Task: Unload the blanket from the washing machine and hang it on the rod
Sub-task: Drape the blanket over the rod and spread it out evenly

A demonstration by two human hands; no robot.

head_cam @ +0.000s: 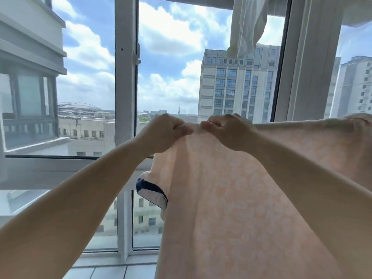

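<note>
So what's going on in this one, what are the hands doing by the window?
A person is holding up a pale peach patterned blanket in front of the window. The left hand and right hand pinch its top edge close together, and the cloth stretches away to the right and hangs down below. Another pale cloth already hangs overhead. The rod itself isn't clearly visible.

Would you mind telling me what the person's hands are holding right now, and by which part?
Both the left hand and the right hand pinch the pink blanket along its top edge, side by side.
</note>
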